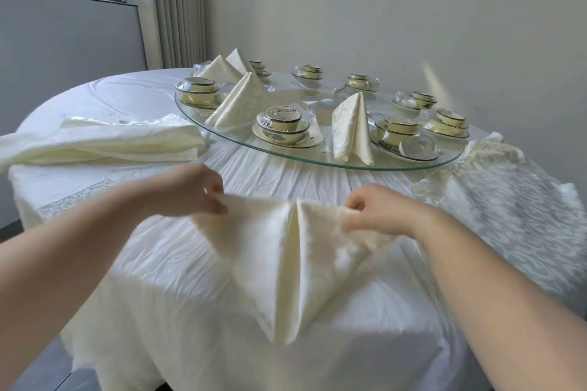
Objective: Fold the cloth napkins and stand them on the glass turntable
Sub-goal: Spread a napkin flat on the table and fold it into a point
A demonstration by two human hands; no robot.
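Note:
A cream napkin (286,257) lies on the near part of the table, folded into two flaps that meet at a centre crease and taper to a point toward me. My left hand (190,190) pinches its upper left corner. My right hand (378,209) pinches the upper right corner. On the glass turntable (349,163) stand several folded napkins: one near the front (351,130), one left of centre (238,101), two at the back left (222,68).
Wrapped bowl and plate sets (284,127) ring the turntable. A pile of unfolded cream napkins (104,143) lies at the left on the white tablecloth. More patterned cloth (508,200) lies at the right. Wall and curtain stand behind.

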